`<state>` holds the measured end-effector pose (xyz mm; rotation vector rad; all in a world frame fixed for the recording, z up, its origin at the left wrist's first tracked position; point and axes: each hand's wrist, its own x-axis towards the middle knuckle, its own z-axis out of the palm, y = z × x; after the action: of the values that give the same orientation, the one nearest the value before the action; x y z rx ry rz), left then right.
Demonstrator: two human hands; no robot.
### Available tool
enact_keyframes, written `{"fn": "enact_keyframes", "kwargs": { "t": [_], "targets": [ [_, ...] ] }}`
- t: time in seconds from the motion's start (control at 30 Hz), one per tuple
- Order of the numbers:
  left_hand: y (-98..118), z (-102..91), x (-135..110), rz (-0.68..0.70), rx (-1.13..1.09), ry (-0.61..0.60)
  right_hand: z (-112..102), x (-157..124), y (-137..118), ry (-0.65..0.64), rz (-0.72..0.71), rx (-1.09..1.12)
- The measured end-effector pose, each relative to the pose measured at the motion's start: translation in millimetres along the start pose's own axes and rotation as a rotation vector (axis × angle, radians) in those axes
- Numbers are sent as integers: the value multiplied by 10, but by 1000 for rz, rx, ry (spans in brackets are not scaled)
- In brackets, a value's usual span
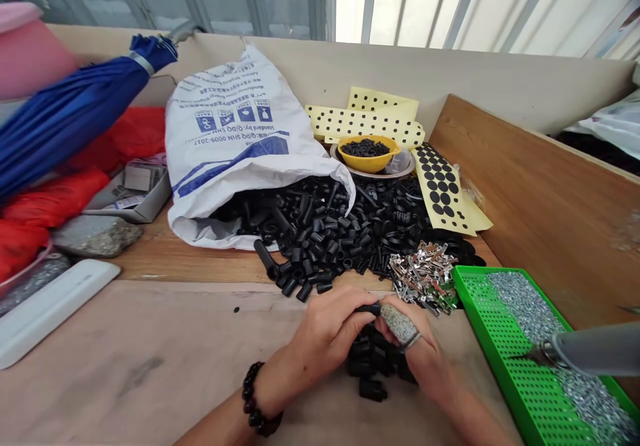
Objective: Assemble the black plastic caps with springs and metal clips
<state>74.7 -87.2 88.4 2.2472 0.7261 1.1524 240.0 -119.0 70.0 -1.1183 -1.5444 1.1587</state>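
My left hand and my right hand meet low in the middle, both pinched on a small black plastic tube. A grey fabric cot covers one finger of my right hand. A dark bead bracelet sits on my left wrist. Under my hands lies a little cluster of black parts. Just beyond them spreads a big heap of black tubes spilling from a white printed sack. A pile of shiny metal clips lies to the right of the heap.
A green perforated tray of tiny silver pieces stands at the right, with a grey tool over it. Behind the heap are a yellow bowl of black bits and yellow sheets with black dots. A blue umbrella and red bags lie at left.
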Motion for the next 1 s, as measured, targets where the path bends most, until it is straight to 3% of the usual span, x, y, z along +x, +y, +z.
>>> {"fn": "enact_keyframes", "kwargs": {
  "t": [0.17, 0.27, 0.47, 0.7, 0.8, 1.0],
  "targets": [
    [-6, 19, -21, 132, 130, 72, 78, 23, 27, 24, 195, 277],
    [-12, 32, -35, 90, 93, 85, 71, 26, -39, 22, 112, 125],
    [-4, 29, -37, -285, -149, 38, -22, 40, -171, -28, -253, -355],
    [-51, 40, -33, -669, -588, -28, -77, 104, -29, -67, -579, -640],
    [-59, 55, -42, -680, -585, -28, -64, 85, -13, -66, -543, -675],
    [-83, 49, 10, -504, -381, 24, -60, 137, -99, -49, -398, -595]
  ]
}}
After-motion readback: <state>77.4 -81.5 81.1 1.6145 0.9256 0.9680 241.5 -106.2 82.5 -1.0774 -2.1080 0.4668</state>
